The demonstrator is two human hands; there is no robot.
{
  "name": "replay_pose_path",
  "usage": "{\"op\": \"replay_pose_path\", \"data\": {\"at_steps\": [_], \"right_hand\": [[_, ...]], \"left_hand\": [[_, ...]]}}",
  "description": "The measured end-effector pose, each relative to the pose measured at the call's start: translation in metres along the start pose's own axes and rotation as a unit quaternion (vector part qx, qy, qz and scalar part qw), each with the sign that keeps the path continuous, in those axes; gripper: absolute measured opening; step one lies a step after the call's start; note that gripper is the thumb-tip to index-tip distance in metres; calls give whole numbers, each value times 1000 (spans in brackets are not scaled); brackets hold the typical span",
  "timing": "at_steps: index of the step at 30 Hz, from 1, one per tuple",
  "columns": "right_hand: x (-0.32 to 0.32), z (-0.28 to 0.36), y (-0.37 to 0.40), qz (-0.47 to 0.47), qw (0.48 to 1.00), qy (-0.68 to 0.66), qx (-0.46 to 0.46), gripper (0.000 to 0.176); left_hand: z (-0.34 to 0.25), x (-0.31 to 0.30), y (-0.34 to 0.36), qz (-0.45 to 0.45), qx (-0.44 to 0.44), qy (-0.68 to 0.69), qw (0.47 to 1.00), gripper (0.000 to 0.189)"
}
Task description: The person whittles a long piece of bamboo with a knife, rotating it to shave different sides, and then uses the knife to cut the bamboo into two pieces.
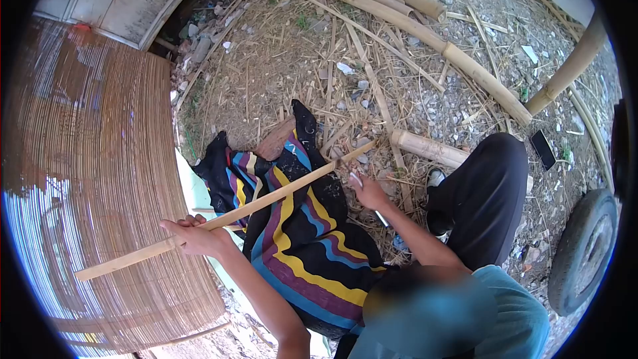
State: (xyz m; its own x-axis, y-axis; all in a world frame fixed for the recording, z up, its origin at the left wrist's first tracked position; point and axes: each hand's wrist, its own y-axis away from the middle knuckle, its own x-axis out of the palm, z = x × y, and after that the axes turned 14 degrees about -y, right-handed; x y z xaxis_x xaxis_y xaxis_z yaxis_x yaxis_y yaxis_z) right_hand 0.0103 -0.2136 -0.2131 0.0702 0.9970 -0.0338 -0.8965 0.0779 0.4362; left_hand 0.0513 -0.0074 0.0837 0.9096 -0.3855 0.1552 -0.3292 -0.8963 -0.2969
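My left hand [196, 236] is wrapped round a long, flat bamboo strip [266, 199], which slants from lower left to upper right over my lap. Closed in my right hand [369, 194] is a slim knife with a pale metal handle [381, 219]. Its dark blade end meets the strip near the far end; the exact contact is too small to tell. Beneath the strip lies a black cloth [319, 252] with yellow, blue and purple stripes, draped over my left leg. A brown piece of wood [276, 138] rests at the cloth's far edge.
A woven slat screen [113, 173] stands close on the left. Thick bamboo poles [399, 16] lie across the littered ground ahead, with a short bamboo piece [428, 147] nearer. On the right are a phone [543, 150], a wheel [583, 252] and a slanting post [565, 70].
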Motion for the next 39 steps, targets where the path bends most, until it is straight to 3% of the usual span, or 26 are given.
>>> {"op": "replay_pose_path", "data": {"at_steps": [2, 3, 5, 9, 11, 13, 17, 19, 21, 23, 26, 27, 29, 31, 33, 34, 35, 37, 39], "right_hand": [[18, 26, 24, 7, 996, 5, -92, 52], [23, 46, 38, 62, 995, -29, -68, 48], [34, 62, 55, 97, 988, -39, -115, 45], [35, 50, 48, 76, 987, -46, -134, 44], [18, 32, 26, 25, 982, -142, 118, 47], [-7, -7, -3, -17, 998, 58, 21, 52], [-5, -11, -1, -26, 999, 14, 43, 56], [17, 16, 19, 0, 999, -33, 8, 53], [16, 74, 54, 86, 985, -114, 99, 50], [18, 76, 57, 108, 983, -110, 104, 48], [22, 37, 39, 38, 994, 4, -106, 47], [22, 23, 28, 40, 994, 5, -104, 47], [17, 3, 6, 17, 998, -36, 38, 50], [4, -1, -1, -12, 1000, 22, 19, 54], [1, -9, -13, -56, 994, 68, -58, 52], [-3, 19, 2, 20, 1000, 5, 20, 51], [0, 44, 24, 19, 1000, 3, 24, 51], [13, 83, 50, 110, 989, -89, 48, 48], [35, 74, 57, 108, 984, -55, -127, 45]], "left_hand": [[2, 0, -3, -8, -9, -3, 1000, 45], [4, 0, -6, -16, -18, -7, 1000, 44], [7, -2, -10, -12, -19, -5, 1000, 44], [-1, 2, 0, -24, -25, -9, 999, 44], [2, -2, -4, -28, -29, -12, 999, 44], [2, -4, -6, -30, -34, -10, 999, 44], [1, 3, 0, -11, -16, 11, 1000, 44], [0, 4, -1, -3, -10, 19, 1000, 43], [-1, 5, -2, -20, -38, -7, 999, 43], [0, 4, -4, -18, -33, -6, 999, 43], [2, 5, -5, -18, -26, -3, 999, 43], [2, 4, -5, -20, -25, -5, 999, 43], [4, 1, -7, -24, -40, -10, 999, 41], [2, -2, -4, -28, -55, -12, 998, 38], [0, 1, -1, -16, -49, -3, 999, 39], [-1, 2, -1, -12, -48, -3, 999, 39], [0, 0, 0, -9, -33, 5, 999, 41], [1, 1, 1, -7, -17, 18, 1000, 43], [1, 1, -1, -31, -25, 0, 999, 44]]}}
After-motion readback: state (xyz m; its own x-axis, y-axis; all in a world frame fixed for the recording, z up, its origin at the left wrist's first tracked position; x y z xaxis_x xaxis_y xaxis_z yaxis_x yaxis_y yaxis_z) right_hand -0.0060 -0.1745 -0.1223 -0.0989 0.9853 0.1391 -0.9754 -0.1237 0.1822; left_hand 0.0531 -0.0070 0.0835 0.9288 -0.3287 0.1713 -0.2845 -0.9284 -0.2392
